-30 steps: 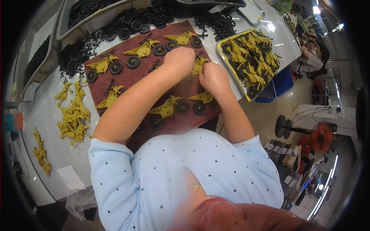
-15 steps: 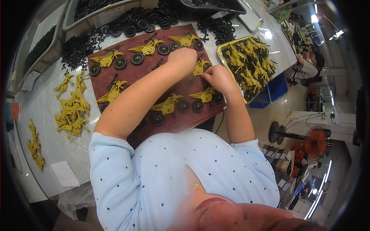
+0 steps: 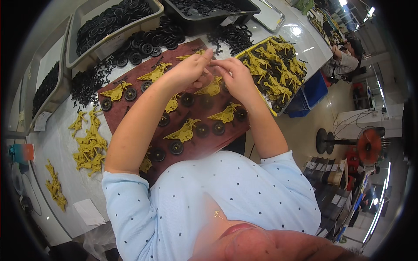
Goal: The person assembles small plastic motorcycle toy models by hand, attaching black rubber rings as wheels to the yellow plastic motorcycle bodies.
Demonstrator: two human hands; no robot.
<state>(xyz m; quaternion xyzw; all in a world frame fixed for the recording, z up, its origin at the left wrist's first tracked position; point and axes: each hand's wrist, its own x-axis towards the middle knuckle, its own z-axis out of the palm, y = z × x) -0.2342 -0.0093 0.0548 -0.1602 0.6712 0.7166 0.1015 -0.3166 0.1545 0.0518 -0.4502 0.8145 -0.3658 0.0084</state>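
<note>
reddish-brown mat [image 3: 130, 114]. mustard-yellow toy bike frames [image 3: 184, 132] on it, black wheels [image 3: 176, 147] fitted. yellow-rimmed tray [image 3: 257, 93] heaped with same yellow frames. loose yellow pile [image 3: 89, 145] on white counter [image 3: 56, 143]. grey bins [image 3: 82, 17] full of black wheels. pale blue shirt [image 3: 226, 195], small dark dots. blue crate [image 3: 314, 89] beside counter. red fan [image 3: 369, 145] on floor.

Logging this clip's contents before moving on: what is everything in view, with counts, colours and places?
Work mat: one, dark red, table centre.
Toy motorcycle bodies: several, yellow, on the mat.
Wheels: many, black, on the mat and heaped behind it.
Loose yellow bodies: one pile, left of the mat.
Tray of yellow bodies: one, right.
Bins of black parts: several, grey, far edge.
Fan: one, red, floor right.
Left hand: pinching near the right hand; what the grip holds is too small to tell.
</note>
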